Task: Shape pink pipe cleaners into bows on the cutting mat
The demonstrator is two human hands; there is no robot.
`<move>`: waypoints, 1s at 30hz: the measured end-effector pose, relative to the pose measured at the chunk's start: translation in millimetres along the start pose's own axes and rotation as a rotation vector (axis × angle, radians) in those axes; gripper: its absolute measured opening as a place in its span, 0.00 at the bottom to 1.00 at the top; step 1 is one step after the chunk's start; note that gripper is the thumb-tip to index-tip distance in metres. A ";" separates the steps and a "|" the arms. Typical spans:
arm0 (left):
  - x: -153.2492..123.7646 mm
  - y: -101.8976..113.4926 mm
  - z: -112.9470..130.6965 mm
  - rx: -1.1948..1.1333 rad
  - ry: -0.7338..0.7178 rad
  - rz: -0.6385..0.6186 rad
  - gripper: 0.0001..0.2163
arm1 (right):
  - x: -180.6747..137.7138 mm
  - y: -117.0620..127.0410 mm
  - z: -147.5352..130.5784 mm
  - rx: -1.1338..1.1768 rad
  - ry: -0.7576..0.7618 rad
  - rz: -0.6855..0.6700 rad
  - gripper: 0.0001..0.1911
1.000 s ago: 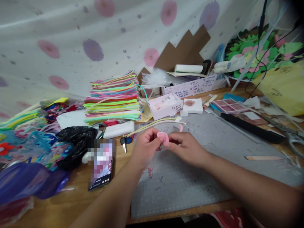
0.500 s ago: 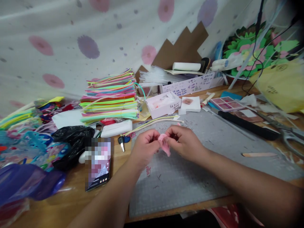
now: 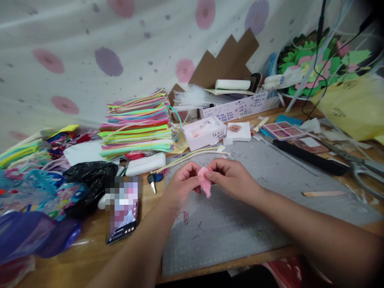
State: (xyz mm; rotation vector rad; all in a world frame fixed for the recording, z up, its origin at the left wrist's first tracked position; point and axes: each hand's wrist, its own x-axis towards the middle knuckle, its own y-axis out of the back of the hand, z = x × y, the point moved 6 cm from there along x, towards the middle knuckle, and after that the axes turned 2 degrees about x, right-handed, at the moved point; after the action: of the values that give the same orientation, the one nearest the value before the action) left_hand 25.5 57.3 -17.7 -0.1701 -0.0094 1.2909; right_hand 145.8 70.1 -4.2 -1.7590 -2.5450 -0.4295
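Note:
Both hands meet over the grey cutting mat (image 3: 228, 232), pinching a small pink fuzzy piece (image 3: 205, 185) between them. My left hand (image 3: 183, 184) grips its left edge with thumb and curled fingers. From the other side, my right hand (image 3: 229, 176) presses thumb and forefinger on its upper right. The piece is rounded at the top and tapers to a point that hangs below the fingers. Its exact kind cannot be made out, and the fingers hide part of its edges. Just beyond the hands, yellow and cream pipe cleaners (image 3: 192, 155) lie across the mat.
Bundled coloured pipe cleaners (image 3: 136, 128) are stacked behind on the left. A phone (image 3: 124, 212), a key (image 3: 153, 185) and a black plastic bag (image 3: 90, 184) lie left. Scissors (image 3: 357, 168), a black-handled tool (image 3: 310, 157) and a wooden stick (image 3: 324, 193) are right. A white box (image 3: 204, 138) stands behind.
The pink piece has turned slightly between the fingers, showing more of its face. Both hands keep their pinch, and the whole view has shifted a little.

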 end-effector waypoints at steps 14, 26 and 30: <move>0.1 1.4 4.2 0.146 -0.017 0.103 0.08 | 0.6 5.7 -2.0 -0.146 0.041 0.062 0.08; 1.4 -5.2 3.0 0.072 -0.059 -0.002 0.09 | -1.2 7.7 -0.1 -0.144 0.064 0.163 0.07; 1.4 -1.3 2.2 0.172 -0.086 0.057 0.11 | -0.3 4.3 -1.9 -0.073 0.055 0.106 0.08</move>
State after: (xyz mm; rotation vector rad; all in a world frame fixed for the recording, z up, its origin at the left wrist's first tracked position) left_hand 26.9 58.6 -15.5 0.0327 0.0335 1.3482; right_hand 149.6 70.8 -1.6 -1.8681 -2.4159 -0.5650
